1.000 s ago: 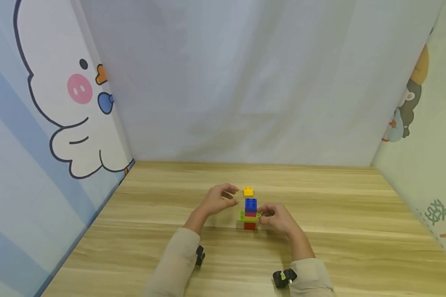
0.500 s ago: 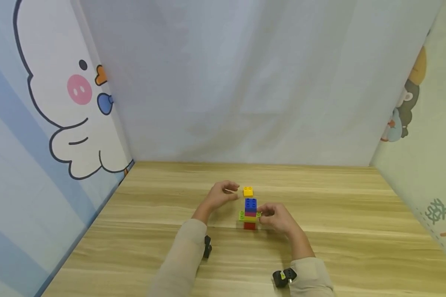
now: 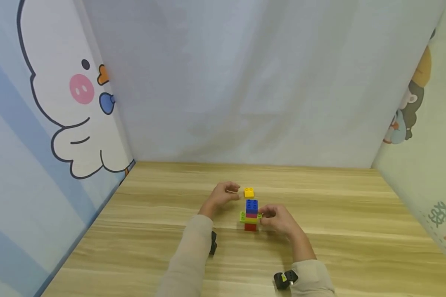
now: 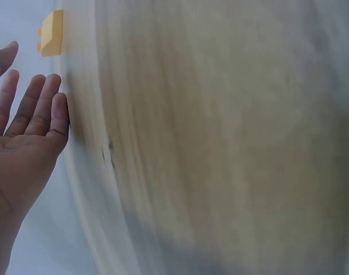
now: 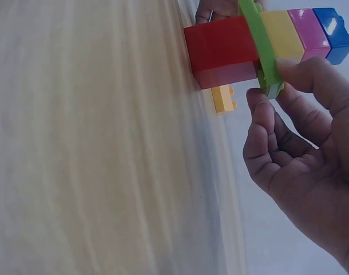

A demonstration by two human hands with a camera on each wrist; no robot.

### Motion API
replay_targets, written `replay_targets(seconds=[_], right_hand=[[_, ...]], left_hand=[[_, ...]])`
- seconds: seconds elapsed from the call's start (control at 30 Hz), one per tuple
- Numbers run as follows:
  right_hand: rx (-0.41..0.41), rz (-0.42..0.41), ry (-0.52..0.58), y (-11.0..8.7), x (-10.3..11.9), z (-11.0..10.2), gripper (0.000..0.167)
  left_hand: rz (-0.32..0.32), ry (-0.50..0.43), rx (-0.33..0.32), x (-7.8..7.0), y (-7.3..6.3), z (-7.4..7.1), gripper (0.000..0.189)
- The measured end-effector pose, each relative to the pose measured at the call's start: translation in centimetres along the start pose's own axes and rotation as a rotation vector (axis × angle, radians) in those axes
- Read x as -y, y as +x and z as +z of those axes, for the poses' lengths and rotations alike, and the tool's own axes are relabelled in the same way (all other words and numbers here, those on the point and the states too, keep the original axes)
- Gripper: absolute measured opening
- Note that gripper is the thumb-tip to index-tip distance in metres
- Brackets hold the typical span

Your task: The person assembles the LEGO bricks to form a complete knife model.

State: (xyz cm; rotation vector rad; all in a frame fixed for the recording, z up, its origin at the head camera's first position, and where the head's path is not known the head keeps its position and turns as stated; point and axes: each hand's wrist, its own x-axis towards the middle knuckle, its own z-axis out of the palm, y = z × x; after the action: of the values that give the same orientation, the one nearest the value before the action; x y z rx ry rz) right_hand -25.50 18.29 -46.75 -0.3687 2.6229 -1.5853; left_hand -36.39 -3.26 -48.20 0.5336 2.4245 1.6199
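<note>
On the table (image 3: pixel 134 255), right hand (image 3: pixel 278 218) pinches the green plate (image 5: pixel 266 56) of 1 brick tower (image 3: pixel 251 215). Left hand (image 3: pixel 222 195) – fingers loosely extended – is near 1 loose yellow brick (image 3: pixel 248 193).

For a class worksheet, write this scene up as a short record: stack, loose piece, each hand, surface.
Stack, bottom to top: red brick, green plate, yellow layer, pink brick, blue brick
Loose piece: small orange-yellow brick, studs up, beyond the stack
Right hand: pinches one end of the green plate
Left hand: holds nothing, beside the orange-yellow brick
Surface: wood-grain table
</note>
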Motion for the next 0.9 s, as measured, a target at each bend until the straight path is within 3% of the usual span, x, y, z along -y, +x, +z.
replay_targets(seconds=[0.27,0.57,0.7,0.9], right_hand=[[0.006,0.003,0.001,-0.1,-0.1,-0.3,0.025],[0.011,0.025,0.016,-0.1,-0.2,-0.5,0.024],[0.007,0.026,0.018,0.1,0.0,-0.4,0.024],[0.013,0.013,0.018,0.1,-0.1,-0.3,0.023]], left_hand=[[-0.022,0.011,-0.002,-0.3,0.5,0.7,0.039],[-0.036,-0.018,-0.088,0.0,1.9,2.3,0.038],[-0.049,0.027,-0.114,0.0,2.3,2.3,0.038],[-0.083,0.162,-0.098,-0.2,2.3,2.5,0.04]])
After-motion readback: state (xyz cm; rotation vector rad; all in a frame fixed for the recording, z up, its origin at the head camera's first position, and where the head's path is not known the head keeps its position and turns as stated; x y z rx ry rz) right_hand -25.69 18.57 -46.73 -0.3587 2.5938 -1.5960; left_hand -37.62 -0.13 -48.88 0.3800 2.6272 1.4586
